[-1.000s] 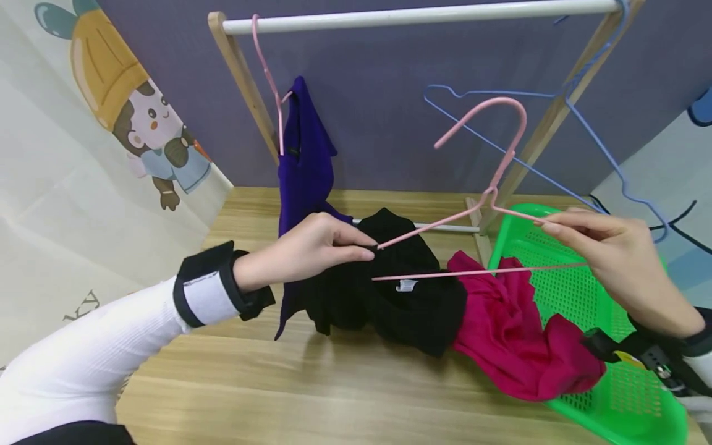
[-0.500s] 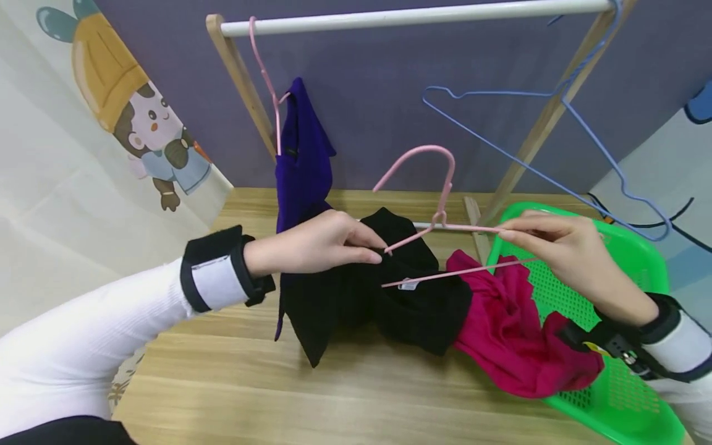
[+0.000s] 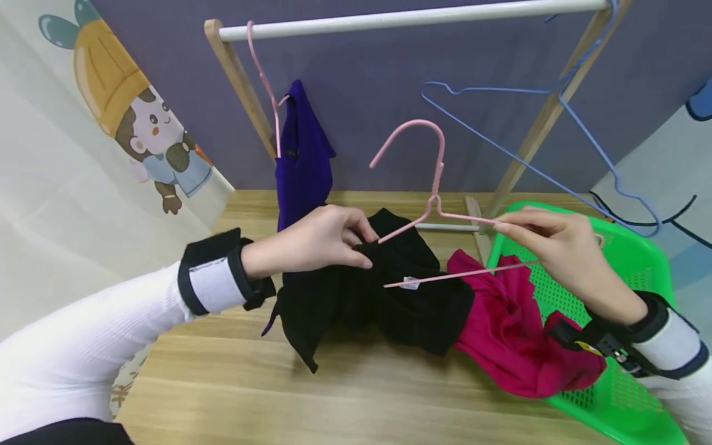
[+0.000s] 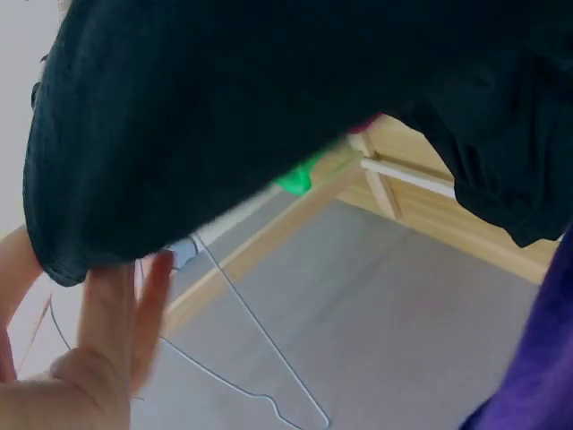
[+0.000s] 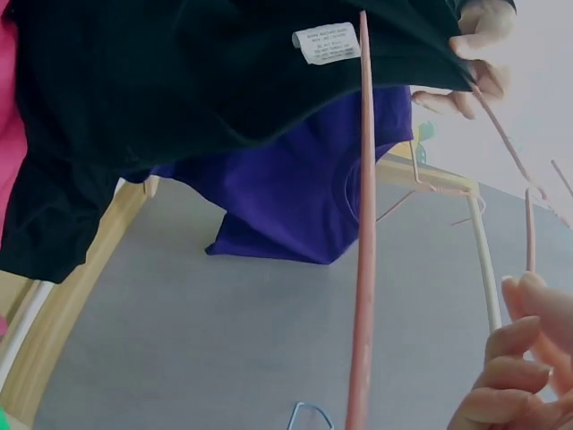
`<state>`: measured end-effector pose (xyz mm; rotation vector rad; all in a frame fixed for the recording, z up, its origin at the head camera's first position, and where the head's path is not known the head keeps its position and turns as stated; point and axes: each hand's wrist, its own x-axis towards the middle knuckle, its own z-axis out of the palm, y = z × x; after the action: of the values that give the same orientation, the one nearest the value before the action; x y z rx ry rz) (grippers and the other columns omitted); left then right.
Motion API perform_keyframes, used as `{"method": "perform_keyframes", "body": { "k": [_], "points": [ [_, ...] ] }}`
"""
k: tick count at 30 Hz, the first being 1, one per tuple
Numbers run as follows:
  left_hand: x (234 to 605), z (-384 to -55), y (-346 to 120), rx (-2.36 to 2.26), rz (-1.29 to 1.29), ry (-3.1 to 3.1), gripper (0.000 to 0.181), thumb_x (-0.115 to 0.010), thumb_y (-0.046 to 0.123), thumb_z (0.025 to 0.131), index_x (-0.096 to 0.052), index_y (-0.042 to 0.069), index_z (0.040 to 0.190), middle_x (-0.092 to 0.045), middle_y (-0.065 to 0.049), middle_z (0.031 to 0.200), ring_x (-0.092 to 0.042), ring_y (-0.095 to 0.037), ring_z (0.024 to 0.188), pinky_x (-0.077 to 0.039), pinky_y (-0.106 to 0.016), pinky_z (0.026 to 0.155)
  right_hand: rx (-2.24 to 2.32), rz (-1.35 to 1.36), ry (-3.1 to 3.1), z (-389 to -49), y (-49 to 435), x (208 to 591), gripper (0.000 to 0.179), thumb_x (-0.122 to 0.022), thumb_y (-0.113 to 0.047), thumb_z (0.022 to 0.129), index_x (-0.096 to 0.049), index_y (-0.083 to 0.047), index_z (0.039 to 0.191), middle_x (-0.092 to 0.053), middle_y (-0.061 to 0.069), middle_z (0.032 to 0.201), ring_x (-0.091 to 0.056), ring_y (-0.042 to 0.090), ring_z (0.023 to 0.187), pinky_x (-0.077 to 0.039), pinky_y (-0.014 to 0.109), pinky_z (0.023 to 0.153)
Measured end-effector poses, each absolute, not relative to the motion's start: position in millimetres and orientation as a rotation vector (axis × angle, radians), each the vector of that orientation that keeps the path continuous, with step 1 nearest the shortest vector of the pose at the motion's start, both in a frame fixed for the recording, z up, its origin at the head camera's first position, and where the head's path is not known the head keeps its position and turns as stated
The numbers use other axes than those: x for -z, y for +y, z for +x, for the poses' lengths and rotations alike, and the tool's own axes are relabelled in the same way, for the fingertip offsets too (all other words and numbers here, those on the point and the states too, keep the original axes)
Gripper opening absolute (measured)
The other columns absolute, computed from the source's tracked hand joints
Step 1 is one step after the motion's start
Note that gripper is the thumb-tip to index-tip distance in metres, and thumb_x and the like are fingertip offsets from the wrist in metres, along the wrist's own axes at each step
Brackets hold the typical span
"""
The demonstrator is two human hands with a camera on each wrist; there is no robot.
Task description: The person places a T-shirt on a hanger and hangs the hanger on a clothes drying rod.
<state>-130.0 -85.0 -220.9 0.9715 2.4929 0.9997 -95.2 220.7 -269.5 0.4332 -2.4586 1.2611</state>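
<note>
A pink hanger [image 3: 436,185] is pinched by its right arm between the thumb and fingers of my right hand [image 3: 547,244], its hook upward. My left hand [image 3: 328,241] holds the edge of a black shirt [image 3: 423,318], with the hanger's left end right at the fingers. In the right wrist view the hanger's lower bar [image 5: 364,242] crosses the shirt beside a white label [image 5: 328,43]. The left fingers [image 4: 112,313] reach up under the black cloth in the left wrist view. A corner of the shirt dangles over the table.
Purple clothing [image 3: 305,164] hangs from another pink hanger on the rack's white rail [image 3: 389,22]. A blue hanger [image 3: 495,91] hangs at the right. Behind the black shirt, a magenta garment [image 3: 523,346] spills over the green basket [image 3: 651,266] on the wooden table [image 3: 233,389].
My right hand and the pink hanger have moved left toward the black shirt; the hook dipped, then rose slightly. The left thumb and index finger have spread. A shirt corner now hangs lower.
</note>
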Motion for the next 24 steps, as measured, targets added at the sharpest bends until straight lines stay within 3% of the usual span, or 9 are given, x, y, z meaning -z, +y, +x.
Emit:
{"method": "perform_keyframes", "body": {
  "k": [5, 9, 13, 16, 19, 24],
  "points": [
    [222.1, -126.9, -87.6, -0.868, 1.035, 2.624, 0.01, -0.07, 0.013, 0.075, -0.067, 0.006, 0.081, -0.066, 0.001, 0.075, -0.059, -0.007, 0.069, -0.046, -0.021, 0.063, -1.261, 0.444, -2.451, -91.0, 222.2, 271.2, 0.015, -0.066, -0.001, 0.077, -0.069, -0.002, 0.092, -0.057, -0.009, 0.076, -0.028, 0.008, 0.043, -0.021, 0.024, 0.035],
    [219.5, -125.3, -89.6, -0.77, 1.054, 2.654, 0.015, -0.07, 0.017, 0.076, -0.07, 0.009, 0.089, -0.066, 0.003, 0.073, -0.056, -0.005, 0.064, -0.044, -0.022, 0.06, -1.25, 0.438, -2.419, -88.8, 226.7, 271.2, 0.016, -0.066, 0.001, 0.076, -0.068, -0.002, 0.091, -0.057, -0.009, 0.076, -0.026, 0.007, 0.043, -0.02, 0.023, 0.035],
    [215.0, -124.1, -92.5, -0.722, 1.013, 2.563, 0.029, -0.071, 0.009, 0.073, -0.066, 0.006, 0.102, -0.067, -0.004, 0.086, -0.062, -0.01, 0.077, -0.048, -0.024, 0.07, -1.222, 0.424, -2.419, -88.9, 233.1, 270.6, 0.017, -0.065, 0.002, 0.077, -0.068, -0.001, 0.093, -0.057, -0.012, 0.076, -0.021, 0.007, 0.04, -0.016, 0.023, 0.034],
    [214.0, -122.7, -94.3, -0.686, 1.003, 2.543, 0.03, -0.07, 0.006, 0.074, -0.065, 0.003, 0.103, -0.066, -0.008, 0.094, -0.062, -0.014, 0.087, -0.048, -0.026, 0.076, -1.199, 0.409, -2.449, -89.2, 235.8, 270.7, 0.017, -0.064, -0.001, 0.078, -0.068, -0.003, 0.095, -0.057, -0.013, 0.076, -0.02, 0.008, 0.039, -0.014, 0.024, 0.033],
    [215.5, -122.3, -95.3, -0.639, 1.048, 2.592, 0.019, -0.068, 0.008, 0.077, -0.065, 0.001, 0.094, -0.067, -0.007, 0.092, -0.062, -0.014, 0.086, -0.048, -0.025, 0.075, -1.213, 0.391, -2.473, -88.8, 236.6, 271.2, 0.017, -0.064, -0.003, 0.079, -0.068, -0.005, 0.096, -0.056, -0.012, 0.076, -0.02, 0.009, 0.038, -0.014, 0.024, 0.033],
    [221.7, -126.4, -98.2, -0.625, 1.192, 2.672, 0.008, -0.066, 0.014, 0.079, -0.068, 0.007, 0.076, -0.061, 0.005, 0.068, -0.048, -0.003, 0.058, -0.042, -0.021, 0.058, -1.243, 0.388, -2.478, -87.8, 236.0, 271.6, 0.017, -0.064, -0.002, 0.079, -0.068, -0.005, 0.096, -0.056, -0.01, 0.077, -0.021, 0.009, 0.039, -0.015, 0.025, 0.034]
  ]
}}
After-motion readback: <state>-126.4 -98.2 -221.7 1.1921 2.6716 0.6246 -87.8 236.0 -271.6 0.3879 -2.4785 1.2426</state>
